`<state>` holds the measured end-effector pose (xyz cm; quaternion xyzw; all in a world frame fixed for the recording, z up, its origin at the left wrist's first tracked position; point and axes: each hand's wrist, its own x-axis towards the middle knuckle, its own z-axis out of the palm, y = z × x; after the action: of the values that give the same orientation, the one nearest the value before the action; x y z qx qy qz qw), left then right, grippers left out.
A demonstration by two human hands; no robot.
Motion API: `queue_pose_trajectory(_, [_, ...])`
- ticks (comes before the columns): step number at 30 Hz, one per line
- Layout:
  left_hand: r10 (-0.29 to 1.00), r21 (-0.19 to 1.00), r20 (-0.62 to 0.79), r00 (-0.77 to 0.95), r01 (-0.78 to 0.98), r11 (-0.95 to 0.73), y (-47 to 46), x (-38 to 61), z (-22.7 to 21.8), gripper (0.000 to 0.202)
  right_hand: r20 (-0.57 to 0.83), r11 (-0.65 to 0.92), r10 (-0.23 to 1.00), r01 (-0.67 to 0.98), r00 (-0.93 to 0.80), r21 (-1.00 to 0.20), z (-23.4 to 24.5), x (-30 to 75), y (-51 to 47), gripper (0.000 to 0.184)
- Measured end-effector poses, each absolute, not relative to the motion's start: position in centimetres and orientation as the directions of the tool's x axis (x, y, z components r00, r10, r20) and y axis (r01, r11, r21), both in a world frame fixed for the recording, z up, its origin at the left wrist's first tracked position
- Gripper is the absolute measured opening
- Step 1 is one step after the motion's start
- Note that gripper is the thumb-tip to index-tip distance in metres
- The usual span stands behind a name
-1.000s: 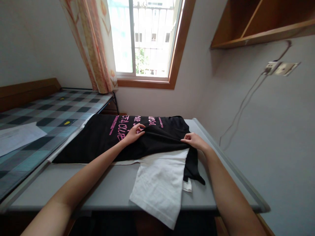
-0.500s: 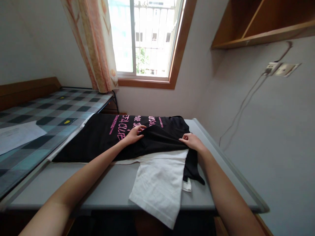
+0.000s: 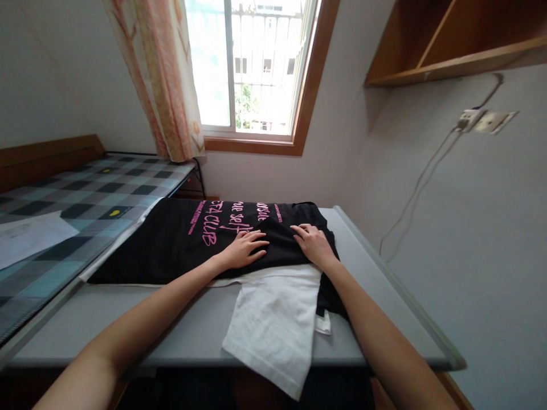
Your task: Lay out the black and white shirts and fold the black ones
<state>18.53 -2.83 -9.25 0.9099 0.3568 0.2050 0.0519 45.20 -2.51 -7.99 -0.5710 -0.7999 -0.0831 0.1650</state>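
A black T-shirt (image 3: 149, 250) with pink lettering lies spread on the grey tabletop (image 3: 183, 324), its neck end toward the right. From under its near side a white sleeve (image 3: 273, 319) sticks out and hangs over the table's front edge. My left hand (image 3: 244, 249) rests on the black cloth beside the lettering, fingers spread. Farther right, my right hand (image 3: 314, 244) lies on the cloth near the shoulder, with its fingers stretched out. Neither hand grips the fabric. A small white label-like piece (image 3: 323, 323) shows beside the sleeve.
On the left stands a bed with a checked cover (image 3: 85, 193) and a sheet of paper (image 3: 34, 236) on it. A curtain (image 3: 166, 85) hangs by the window. At right are a wooden shelf (image 3: 461, 60), a wall socket (image 3: 491, 121) and its hanging cord.
Both hands have gone from pinching the black cloth to lying flat on it. My right hand moved left, and my left hand came slightly right and nearer.
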Motion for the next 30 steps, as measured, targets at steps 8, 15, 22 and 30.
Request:
queue_pose_trajectory(8, [0.705, 0.323, 0.307, 0.639, 0.626, -0.709, -3.0, 18.6, -9.3, 0.036, 0.247, 0.364, 0.919, 0.901, -0.307, -0.236, -9.5, 45.1, -1.7, 0.038])
queue_pose_trajectory(15, [0.740, 0.268, 0.459, 0.491, 0.718, -0.642, -2.9, 18.3, -10.2, 0.036, 0.422, 0.391, 0.869, 0.882, -0.259, -0.264, -9.1, 45.2, -1.8, 0.045])
queue_pose_trajectory(22, [0.828, 0.260, 0.376, 0.416, 0.810, -0.525, -2.8, 18.4, -10.5, 0.034, 0.279, 0.287, 0.929, 0.949, -0.242, -0.131, -9.3, 45.2, -2.3, 0.038])
queue_pose_trajectory(30, [0.875, 0.292, 0.391, 0.284, 0.863, -0.411, -2.5, 18.2, -10.5, 0.034, 0.223, 0.081, 0.974, 0.970, -0.030, -0.228, -7.4, 48.0, -2.4, 0.035])
